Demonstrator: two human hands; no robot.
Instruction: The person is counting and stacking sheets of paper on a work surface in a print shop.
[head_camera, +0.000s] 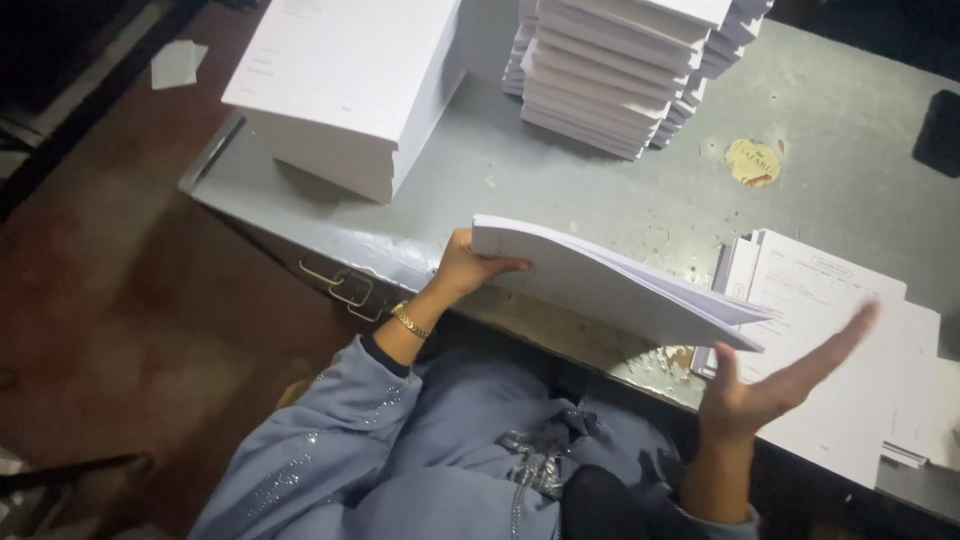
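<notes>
The left hand (465, 268) pinches a sheaf of papers (610, 285) at its 9 o'clock end; the right hand (775, 385), fingers spread, hovers at 4 o'clock above the grey surface (560, 170).

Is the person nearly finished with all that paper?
Hard to say. Done, it seems: a tall staggered pile of paper bundles and a thick white block of sheets stand on the grey table. In hand: the left hand grips a sheaf of sheets; the right hand is open, blurred. Left: loose printed sheets at the right.
</notes>
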